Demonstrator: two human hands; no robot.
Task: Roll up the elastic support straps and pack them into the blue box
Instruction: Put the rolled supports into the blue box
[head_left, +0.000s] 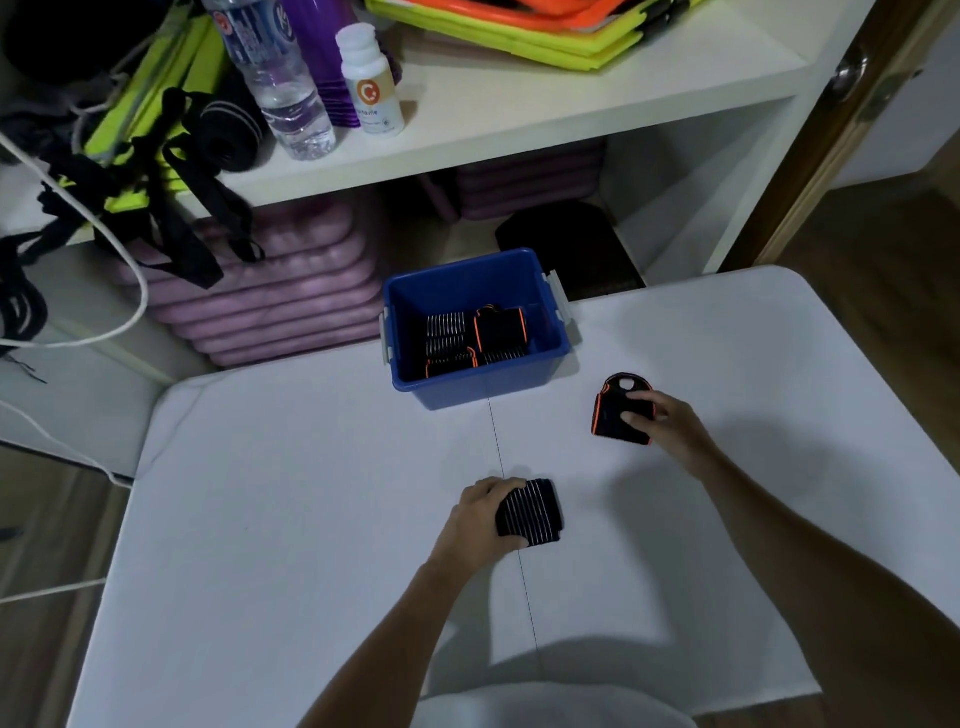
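Head view: a white table (311, 519) is seen from above, with the blue box (524, 384) standing at its far edge. Several rolled straps (467, 335), black with white stripes or orange trim, lie inside the box. Near the table's middle, a rolled striped strap (535, 512) is gripped by the left hand (485, 519), fingers curled over its top and thumb under its near end. To the right, near the box, a flat black strap with orange edging (613, 402) is pinned to the table by the right hand (662, 423), its fingertips resting on the fabric. Behind the table, a shelf (519, 109) carries a water bottle (280, 78) and a white pill bottle (370, 83).
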